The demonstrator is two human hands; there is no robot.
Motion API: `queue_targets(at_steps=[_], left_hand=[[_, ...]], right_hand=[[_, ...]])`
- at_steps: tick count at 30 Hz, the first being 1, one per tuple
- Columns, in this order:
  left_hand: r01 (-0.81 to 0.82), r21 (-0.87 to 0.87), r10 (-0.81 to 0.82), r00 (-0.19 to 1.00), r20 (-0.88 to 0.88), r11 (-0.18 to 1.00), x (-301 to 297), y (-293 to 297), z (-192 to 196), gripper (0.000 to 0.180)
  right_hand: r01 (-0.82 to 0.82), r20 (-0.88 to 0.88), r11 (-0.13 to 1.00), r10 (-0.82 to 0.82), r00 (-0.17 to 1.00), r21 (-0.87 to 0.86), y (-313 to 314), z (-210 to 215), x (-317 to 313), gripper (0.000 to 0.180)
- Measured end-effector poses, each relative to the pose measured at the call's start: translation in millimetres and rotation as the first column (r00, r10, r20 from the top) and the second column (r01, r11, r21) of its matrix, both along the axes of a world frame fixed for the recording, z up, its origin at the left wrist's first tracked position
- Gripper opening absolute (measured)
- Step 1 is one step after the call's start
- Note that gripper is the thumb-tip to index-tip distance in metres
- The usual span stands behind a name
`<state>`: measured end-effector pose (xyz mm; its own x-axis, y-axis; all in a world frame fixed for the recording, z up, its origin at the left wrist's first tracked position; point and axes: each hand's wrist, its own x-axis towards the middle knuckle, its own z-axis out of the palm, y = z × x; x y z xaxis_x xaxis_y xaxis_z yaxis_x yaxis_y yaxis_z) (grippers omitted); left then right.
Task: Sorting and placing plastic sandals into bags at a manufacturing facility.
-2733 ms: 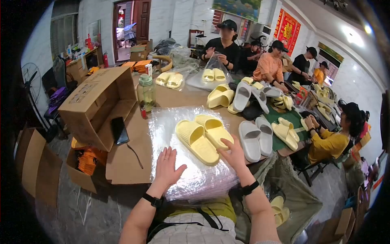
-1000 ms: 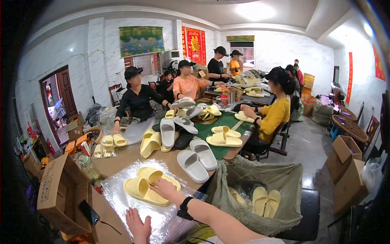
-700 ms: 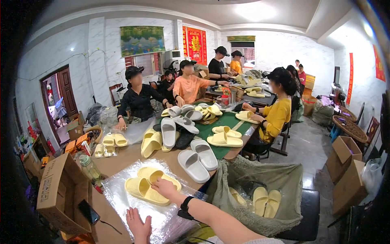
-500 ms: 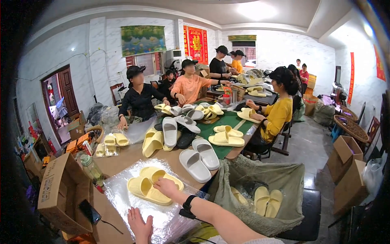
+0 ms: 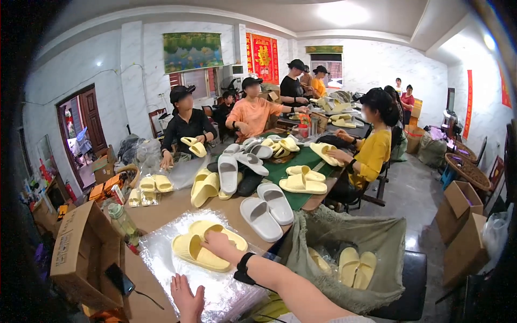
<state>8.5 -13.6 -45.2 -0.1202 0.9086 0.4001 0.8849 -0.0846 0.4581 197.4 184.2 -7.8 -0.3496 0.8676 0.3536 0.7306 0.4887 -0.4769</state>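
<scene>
A pair of pale yellow slippers (image 5: 196, 255) lies on a stack of clear plastic bags (image 5: 161, 245) at the near end of the table. My right hand (image 5: 219, 247), with a black band at the wrist, reaches in from the lower right. Its fingers are closed at the near slipper's foot opening, and their tips are partly hidden inside. Flat on the near edge of the bags rests my left hand (image 5: 186, 297), its fingers spread and holding nothing. Beyond the bags lie a grey pair of slippers (image 5: 260, 219) and a pile of yellow, grey and black ones.
A cardboard box (image 5: 86, 258) and a phone (image 5: 119, 279) are to my left, near a bottle (image 5: 121, 219). On my right stands a cloth-lined bin (image 5: 371, 229) with yellow slippers inside. Several co-workers sit or stand around the tables, and one in black (image 5: 188, 126) holds yellow slippers.
My right hand's fingers have slid slightly further into the slipper's opening. My left hand has stayed put. Across the table, the co-worker in black has lifted yellow slippers.
</scene>
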Motion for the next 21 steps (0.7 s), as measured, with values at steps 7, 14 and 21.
queue_targets(at_steps=[7, 14, 21], left_hand=[[-0.031, -0.031, 0.032, 0.999, 0.024, 0.999, 4, -5, 3, 0.077], [-0.039, 0.020, 0.038, 0.999, 0.014, 0.999, -3, -3, -3, 0.076], [0.047, 0.040, -0.048, 0.999, 0.023, 0.998, -3, 4, -4, 0.060]], right_hand=[[0.197, -0.251, 0.977, -0.169, 0.953, 0.087, 15, 23, 36, 0.039], [-0.007, -0.295, 0.989, 0.050, 0.954, 0.146, -67, 64, 26, 0.032], [-0.105, -0.124, 0.992, 0.096, 0.988, -0.073, -109, -16, -4, 0.034]])
